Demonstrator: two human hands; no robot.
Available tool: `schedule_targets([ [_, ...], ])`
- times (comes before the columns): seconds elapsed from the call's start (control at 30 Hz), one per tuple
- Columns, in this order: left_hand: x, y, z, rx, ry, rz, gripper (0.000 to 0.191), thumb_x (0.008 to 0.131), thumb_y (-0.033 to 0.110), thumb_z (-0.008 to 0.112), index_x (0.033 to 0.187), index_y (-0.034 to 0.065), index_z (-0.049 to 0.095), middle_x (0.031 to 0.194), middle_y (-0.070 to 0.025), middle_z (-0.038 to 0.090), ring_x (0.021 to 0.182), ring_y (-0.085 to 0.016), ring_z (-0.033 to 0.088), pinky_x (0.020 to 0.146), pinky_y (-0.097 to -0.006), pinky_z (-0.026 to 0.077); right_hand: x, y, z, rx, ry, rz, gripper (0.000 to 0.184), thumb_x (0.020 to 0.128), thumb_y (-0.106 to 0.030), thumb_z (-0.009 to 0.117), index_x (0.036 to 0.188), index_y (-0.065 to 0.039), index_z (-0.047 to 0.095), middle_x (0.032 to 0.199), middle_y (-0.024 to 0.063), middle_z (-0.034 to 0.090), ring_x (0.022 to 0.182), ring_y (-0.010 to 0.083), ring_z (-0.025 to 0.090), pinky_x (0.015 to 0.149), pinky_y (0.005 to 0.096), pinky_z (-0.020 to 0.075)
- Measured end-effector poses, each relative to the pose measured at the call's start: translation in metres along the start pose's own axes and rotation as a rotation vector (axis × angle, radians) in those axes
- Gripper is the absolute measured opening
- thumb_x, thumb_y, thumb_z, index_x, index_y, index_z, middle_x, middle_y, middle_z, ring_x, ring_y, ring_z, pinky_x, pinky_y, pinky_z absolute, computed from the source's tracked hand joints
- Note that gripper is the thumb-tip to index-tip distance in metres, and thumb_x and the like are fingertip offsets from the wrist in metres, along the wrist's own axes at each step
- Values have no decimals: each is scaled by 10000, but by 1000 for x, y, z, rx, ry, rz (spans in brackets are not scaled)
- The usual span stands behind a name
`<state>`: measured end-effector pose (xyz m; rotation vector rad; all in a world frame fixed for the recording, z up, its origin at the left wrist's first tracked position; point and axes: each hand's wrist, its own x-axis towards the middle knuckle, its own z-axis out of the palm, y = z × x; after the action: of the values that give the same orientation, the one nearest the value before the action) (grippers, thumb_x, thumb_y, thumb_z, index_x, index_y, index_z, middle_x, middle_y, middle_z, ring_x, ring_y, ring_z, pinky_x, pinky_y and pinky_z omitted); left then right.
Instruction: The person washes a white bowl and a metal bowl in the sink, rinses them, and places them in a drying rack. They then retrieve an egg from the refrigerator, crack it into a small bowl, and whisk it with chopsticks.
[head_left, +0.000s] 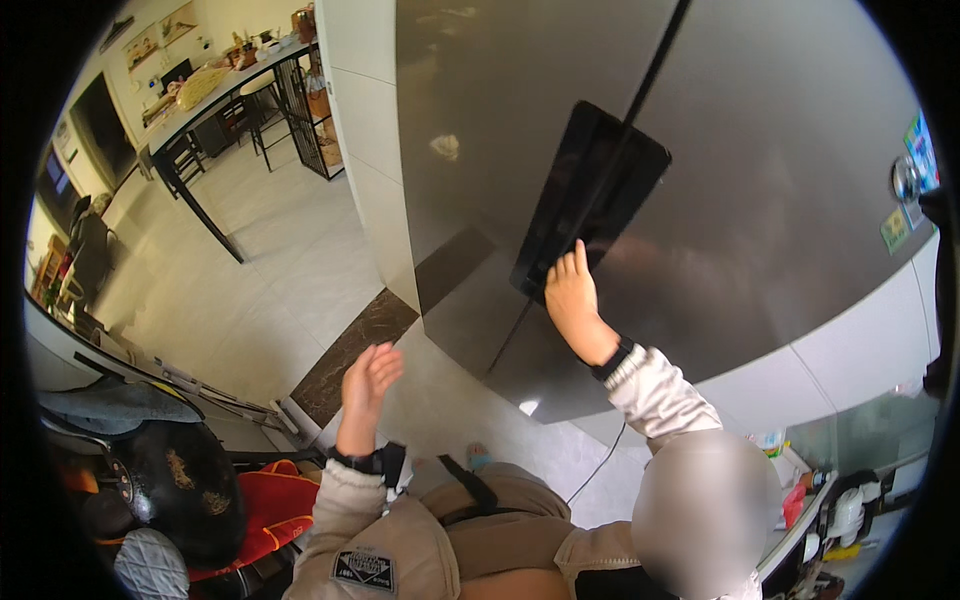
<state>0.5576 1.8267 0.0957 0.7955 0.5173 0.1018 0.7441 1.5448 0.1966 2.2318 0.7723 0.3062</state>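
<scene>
My right hand (572, 291) is on the lower end of a black recessed handle panel (581, 195). Its fingertips touch the panel near the seam, but how firmly they hook in is hidden. The panel spans two closed grey doors of a refrigerator (720, 187), with a dark gap running between them. Lower left, my left hand (369, 379) hangs in the air above the floor, holding nothing, its fingers slightly bent and apart. Both wrists wear black bands over pale jacket cuffs.
A black wok (176, 480) and a red cloth (277, 510) lie at the lower left. White cabinet panels (367, 112) flank the refrigerator. Beyond a dark floor strip (352, 352) stands a long table (217, 94) with stools. A thin cable (600, 465) trails near the refrigerator's base.
</scene>
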Motion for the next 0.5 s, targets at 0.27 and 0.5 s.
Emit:
schedule_targets([
  [0.27, 21, -17, 87, 99, -406, -161, 336, 911, 269, 484, 1022, -39, 558, 885, -131, 634, 822, -212, 617, 757, -323, 491, 3, -33, -55, 21, -441, 126, 429, 908, -293, 410, 1255, -65, 516, 1330, 95, 469, 1263, 295, 376, 1058, 489, 157],
  [0.5, 54, -35, 75, 89, -446, -344, 413, 911, 351, 479, 1042, -35, 548, 859, -116, 617, 793, -196, 603, 728, -310, 489, -128, -81, -94, 320, -109, 137, 404, 815, -313, 556, 1035, 24, 583, 1029, 122, 577, 1071, 279, 477, 1055, 428, 238],
])
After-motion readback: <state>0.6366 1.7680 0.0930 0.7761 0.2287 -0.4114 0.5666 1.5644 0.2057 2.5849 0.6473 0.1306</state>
